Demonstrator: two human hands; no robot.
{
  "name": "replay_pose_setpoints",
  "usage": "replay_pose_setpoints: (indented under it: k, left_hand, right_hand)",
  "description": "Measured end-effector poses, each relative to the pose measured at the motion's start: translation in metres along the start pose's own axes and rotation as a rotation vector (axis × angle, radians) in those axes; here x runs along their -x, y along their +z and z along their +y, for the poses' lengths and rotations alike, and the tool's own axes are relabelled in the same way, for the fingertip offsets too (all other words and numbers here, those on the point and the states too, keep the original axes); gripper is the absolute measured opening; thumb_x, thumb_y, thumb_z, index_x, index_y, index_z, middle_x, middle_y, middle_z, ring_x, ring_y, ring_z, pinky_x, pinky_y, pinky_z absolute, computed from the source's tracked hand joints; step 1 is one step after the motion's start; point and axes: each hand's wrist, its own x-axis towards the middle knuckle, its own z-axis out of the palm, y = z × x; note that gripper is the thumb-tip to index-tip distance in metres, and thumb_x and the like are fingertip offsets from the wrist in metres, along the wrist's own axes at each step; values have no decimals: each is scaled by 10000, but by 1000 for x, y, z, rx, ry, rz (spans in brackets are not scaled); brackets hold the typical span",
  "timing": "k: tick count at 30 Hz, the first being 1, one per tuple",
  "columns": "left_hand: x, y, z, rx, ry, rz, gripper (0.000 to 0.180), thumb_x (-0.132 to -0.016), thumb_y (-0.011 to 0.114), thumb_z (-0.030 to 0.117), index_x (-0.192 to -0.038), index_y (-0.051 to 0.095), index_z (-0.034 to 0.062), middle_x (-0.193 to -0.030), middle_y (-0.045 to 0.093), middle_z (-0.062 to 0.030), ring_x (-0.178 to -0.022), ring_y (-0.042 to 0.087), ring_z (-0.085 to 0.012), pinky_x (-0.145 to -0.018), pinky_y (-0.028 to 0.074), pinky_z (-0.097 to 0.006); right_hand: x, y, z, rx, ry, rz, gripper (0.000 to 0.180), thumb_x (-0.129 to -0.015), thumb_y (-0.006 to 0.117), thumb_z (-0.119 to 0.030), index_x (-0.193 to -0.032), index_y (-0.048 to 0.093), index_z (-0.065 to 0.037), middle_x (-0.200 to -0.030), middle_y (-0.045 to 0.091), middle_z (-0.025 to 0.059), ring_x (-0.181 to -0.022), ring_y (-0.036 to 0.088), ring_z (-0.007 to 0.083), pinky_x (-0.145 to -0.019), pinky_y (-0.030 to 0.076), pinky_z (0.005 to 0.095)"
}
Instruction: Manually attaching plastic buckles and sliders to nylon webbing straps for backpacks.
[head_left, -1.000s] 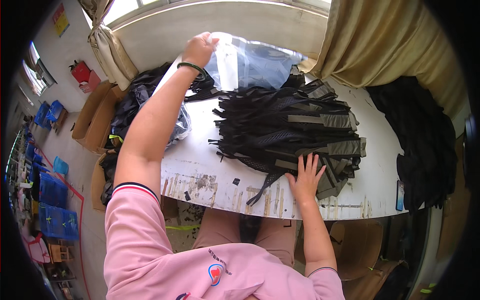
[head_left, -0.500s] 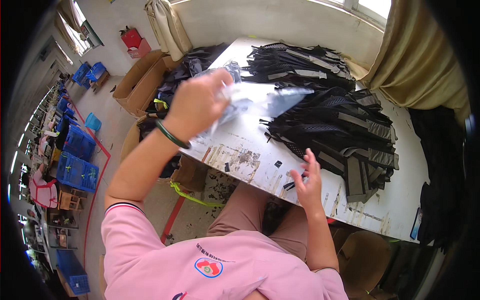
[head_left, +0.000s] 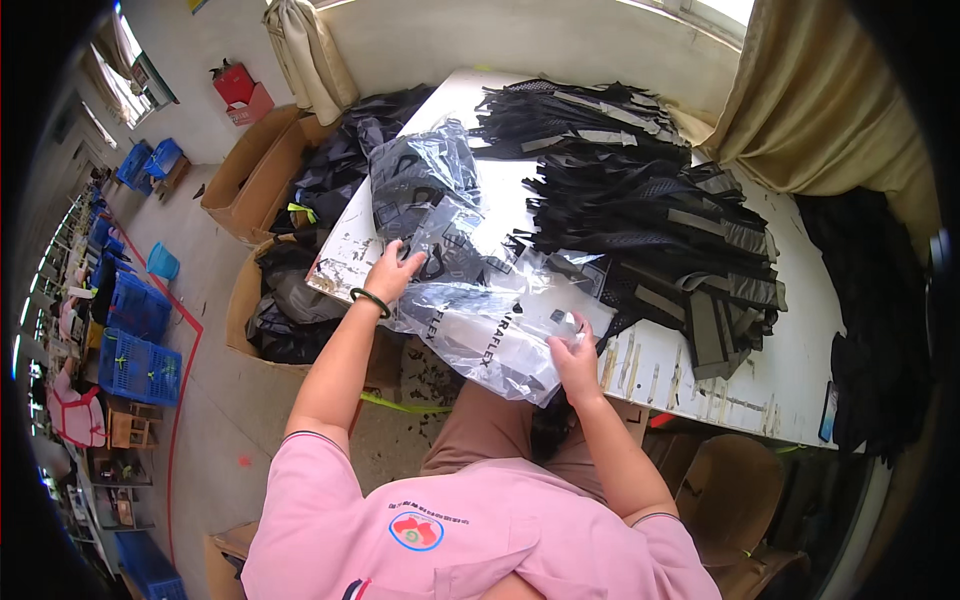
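Observation:
A clear plastic bag (head_left: 490, 325) with dark printing is stretched between my hands above the table's front edge. It looks thin and flat. My right hand (head_left: 575, 362) pinches its right side between thumb and fingers. At its upper left, my left hand (head_left: 392, 272) holds the edge, with the fingers partly hidden; a dark bangle sits on that wrist. Just beyond the left hand lie dark pieces in clear plastic (head_left: 422, 180), and their wrapping overlaps the bag I hold.
The white table (head_left: 770, 395) carries piles of black strips (head_left: 640, 220) with grey panels. Cardboard boxes (head_left: 250, 170) of dark pieces stand left of it. A phone (head_left: 829, 410) is at the right edge. Blue crates (head_left: 140, 365) stand across the floor. Dark cloth (head_left: 870, 320) hangs on the right.
My left hand has come down and nearer from above the table, and the bag is now spread out. My right hand, open and bare before, has moved left and taken the bag's right side.

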Motion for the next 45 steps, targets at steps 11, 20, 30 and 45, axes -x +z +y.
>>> replay_pose_setpoints:
  k: [11, 20, 30, 45]
  left_hand:
    - [-91, -62, 45, 298, 424, 215, 236, -875, 660, 234, -965, 685, 17, -810, 658, -22, -718, 552, -78, -651, 436, -230]
    - [-160, -90, 17, 411, 351, -7, 256, -915, 616, 243, -1048, 677, 33, -760, 586, 74, -652, 470, -33, -597, 391, -189]
    - [-110, -94, 58, -382, 498, 583, 321, -876, 616, 220, -1155, 588, 63, -1141, 546, -154, -1089, 509, -306, -934, 408, -389]
    - [53, 20, 22, -469, 118, 625, 727, -826, 606, 510, -1414, 323, 190, -1488, 187, -231, -1394, 118, -430, -1046, 113, -663]
  right_hand:
    - [-49, 59, -13, 207, -387, -33, 566, -884, 584, -64, -1380, 311, -91, -869, 607, 65, -669, 547, 75, -610, 440, 198]
    - [-67, 83, -43, 456, 59, -234, 627, -832, 686, -332, -1278, 400, 4, -730, 617, 111, -560, 589, 164, -523, 485, 320]
    - [-26, -49, -78, 913, -895, 186, 192, -823, 641, -130, -993, 620, -42, -1003, 635, 125, -924, 605, 277, -817, 466, 376]
    - [-32, -181, -61, 1433, -539, 563, 870, -774, 704, -294, -1477, 212, -147, -1543, 114, 147, -1422, 94, 346, -1105, 78, 582]
